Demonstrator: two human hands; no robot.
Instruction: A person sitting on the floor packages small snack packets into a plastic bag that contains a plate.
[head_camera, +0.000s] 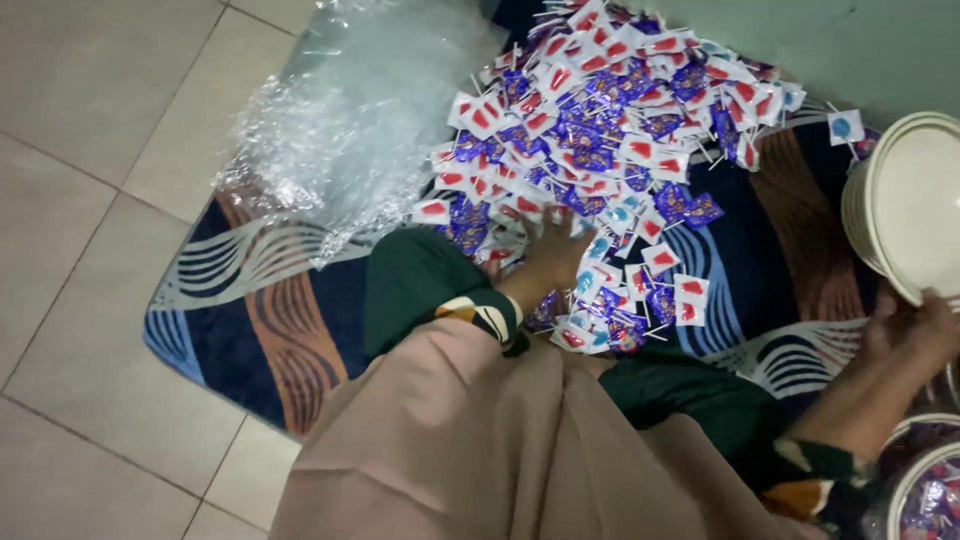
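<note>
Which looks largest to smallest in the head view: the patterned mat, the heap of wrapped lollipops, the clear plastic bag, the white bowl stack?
1. Patterned mat.
2. Heap of wrapped lollipops.
3. Clear plastic bag, close in size to the heap, so unsure.
4. White bowl stack, partly cut off.

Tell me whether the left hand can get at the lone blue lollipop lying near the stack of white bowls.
Probably not without shifting. The left hand rests in the near edge of the lollipop pile, while the blue lollipop lies apart at the far right beside the white bowls. The right hand looks closer.
</note>
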